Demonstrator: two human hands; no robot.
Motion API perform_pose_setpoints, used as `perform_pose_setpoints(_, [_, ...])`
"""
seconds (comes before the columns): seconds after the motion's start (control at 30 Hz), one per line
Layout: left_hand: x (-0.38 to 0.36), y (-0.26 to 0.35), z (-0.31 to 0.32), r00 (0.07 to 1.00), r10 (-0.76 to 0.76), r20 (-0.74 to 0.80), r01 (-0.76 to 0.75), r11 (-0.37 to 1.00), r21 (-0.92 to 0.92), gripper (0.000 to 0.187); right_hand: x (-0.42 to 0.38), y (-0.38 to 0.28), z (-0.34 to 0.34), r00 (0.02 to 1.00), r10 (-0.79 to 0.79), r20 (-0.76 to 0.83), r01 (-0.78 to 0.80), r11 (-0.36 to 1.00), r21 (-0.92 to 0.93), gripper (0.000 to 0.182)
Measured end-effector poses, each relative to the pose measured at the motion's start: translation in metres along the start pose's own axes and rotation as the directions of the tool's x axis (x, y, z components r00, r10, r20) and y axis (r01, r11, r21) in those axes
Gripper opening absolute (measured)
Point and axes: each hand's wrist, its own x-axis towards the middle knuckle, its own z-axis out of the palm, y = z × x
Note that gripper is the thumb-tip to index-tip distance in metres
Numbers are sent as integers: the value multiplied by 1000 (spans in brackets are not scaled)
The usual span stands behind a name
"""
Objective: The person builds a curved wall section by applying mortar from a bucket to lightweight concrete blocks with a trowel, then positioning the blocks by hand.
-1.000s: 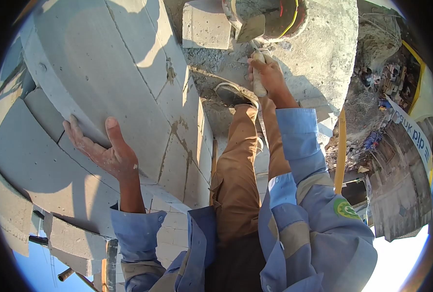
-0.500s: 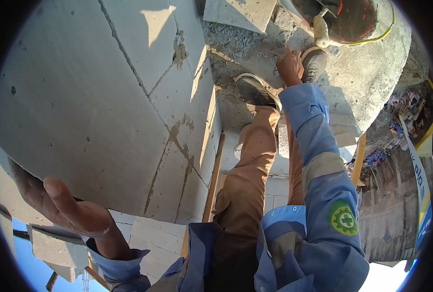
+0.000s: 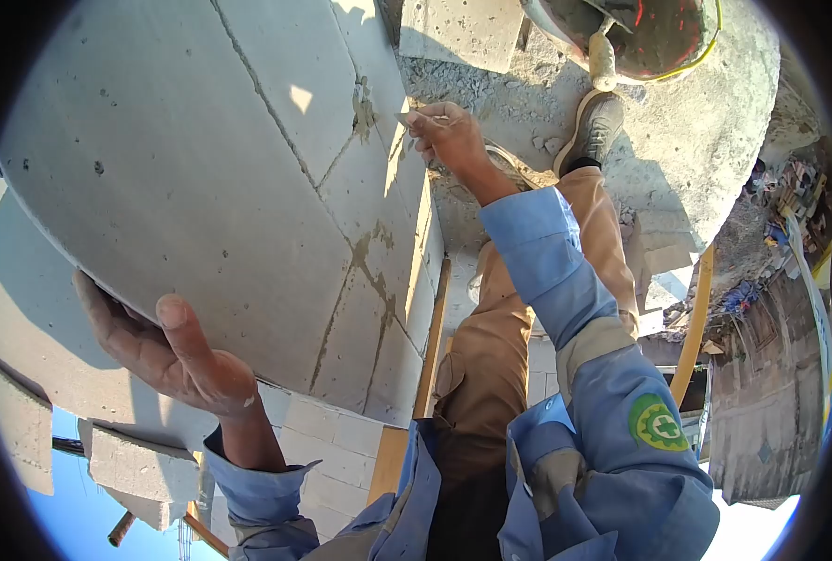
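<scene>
My left hand [image 3: 187,365] lies at the curved-looking edge of a large pale grey wall block [image 3: 192,206], thumb apart and fingers stretched along the edge, partly hidden behind it. My right hand [image 3: 449,138] is raised beside the block wall's mortar joint. Between its thumb and fingertips is a small thin grey chip [image 3: 404,119], its tip close to the wall; I cannot make out its material. Wet mortar [image 3: 367,266] smears the joints lower on the wall.
A bucket [image 3: 659,42] with a trowel handle [image 3: 602,61] at its rim stands ahead on rough concrete. A loose block [image 3: 458,33] lies left of it. My shoe [image 3: 592,129] is on rubble-strewn ground. A wooden strip [image 3: 432,337] runs beside the wall.
My right hand has risen from the ground by my shoe and moved left to the wall, with the chip showing in it. My left hand stays at the block's edge as the view shifts.
</scene>
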Motion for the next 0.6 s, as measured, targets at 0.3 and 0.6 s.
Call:
perform_pose_setpoints(0.3, [1, -3, -4, 999, 33, 6, -33, 994, 104, 85, 25, 13, 65, 970, -187, -159, 139, 953, -271, 37])
perform_pose_setpoints(0.6, [1, -4, -2, 999, 37, -1, -37, 997, 67, 86, 16, 4, 78, 952, -224, -210, 153, 939, -308, 36])
